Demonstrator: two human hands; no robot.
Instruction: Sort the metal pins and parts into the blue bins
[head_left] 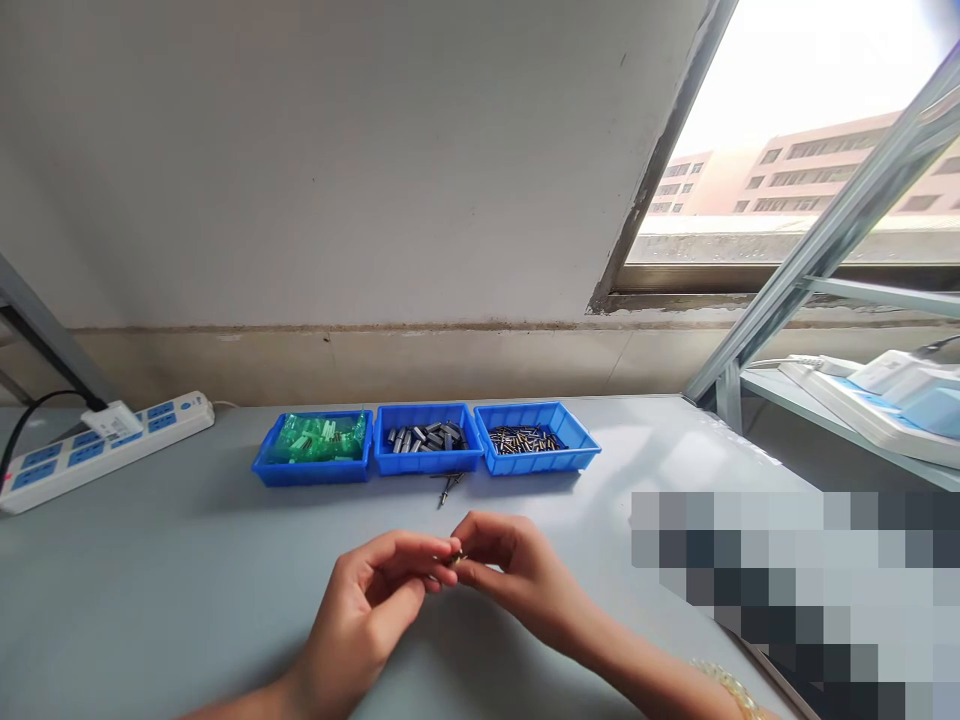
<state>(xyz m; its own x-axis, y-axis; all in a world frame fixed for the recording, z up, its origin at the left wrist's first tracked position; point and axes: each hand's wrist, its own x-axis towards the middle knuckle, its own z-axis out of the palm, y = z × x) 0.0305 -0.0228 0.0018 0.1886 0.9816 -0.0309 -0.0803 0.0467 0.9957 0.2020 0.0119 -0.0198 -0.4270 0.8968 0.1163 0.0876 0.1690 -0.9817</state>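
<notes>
My left hand (369,607) and my right hand (521,572) meet above the grey table, in front of the bins. A small dark and brass-coloured metal piece (456,559) sits between their fingertips. The right thumb and fingers pinch it from one side, and the left fingers close on it from the other. Fingers cover most of the piece, so its kind cannot be made out. Just beyond the hands, a few thin metal pins (448,488) lie loose on the table.
Three blue bins line the back: the left bin (315,477) holds a green plastic bag, the middle bin (429,463) grey metal cylinders, the right bin (541,463) thin pins. A power strip (180,408) lies at left. A metal frame (795,260) rises at right.
</notes>
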